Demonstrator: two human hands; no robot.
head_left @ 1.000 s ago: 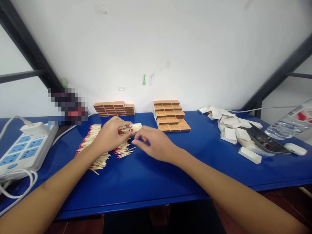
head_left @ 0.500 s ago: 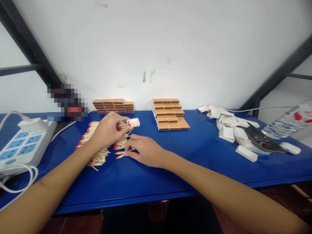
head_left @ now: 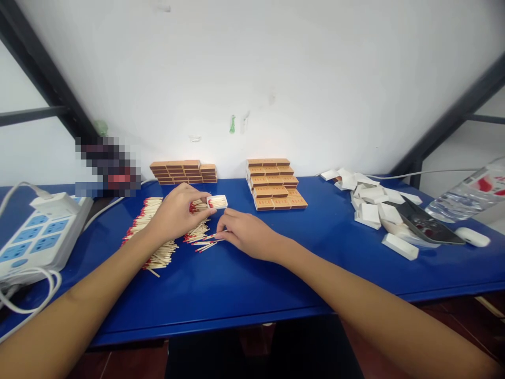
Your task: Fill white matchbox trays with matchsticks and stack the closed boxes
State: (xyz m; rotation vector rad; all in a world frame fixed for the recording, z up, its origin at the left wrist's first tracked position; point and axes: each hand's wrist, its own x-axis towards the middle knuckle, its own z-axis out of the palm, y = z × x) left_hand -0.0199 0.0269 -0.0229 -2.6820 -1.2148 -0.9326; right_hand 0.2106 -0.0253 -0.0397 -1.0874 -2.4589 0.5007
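Observation:
Between the thumb and fingers of my left hand point(head_left: 182, 208) is a small white matchbox tray point(head_left: 217, 202) with red-tipped matches lying in it. My right hand point(head_left: 248, 234) is closed in a pinch just below and to the right of the tray, with a matchstick point(head_left: 220, 234) at its fingertips. A few loose matches point(head_left: 204, 244) lie on the blue table beside those fingertips. Partly hidden behind my left hand is a pile of matches point(head_left: 200, 227). A larger pile of matches point(head_left: 161, 259) spreads further left, partly covered by my left forearm.
Stacked matchboxes point(head_left: 177, 171) stand against the wall, with a stepped stack of matchboxes point(head_left: 272, 181) to their right. White empty trays point(head_left: 369, 215) are heaped at right beside a dark phone-like object point(head_left: 428, 223), a white mouse-like object point(head_left: 472, 237) and a plastic bottle point(head_left: 465, 192). A power strip point(head_left: 43, 237) lies left.
My right hand has moved slightly right and up, and several matches now lie loose where its fingertips were. My left hand and the tray have shifted a little to the right.

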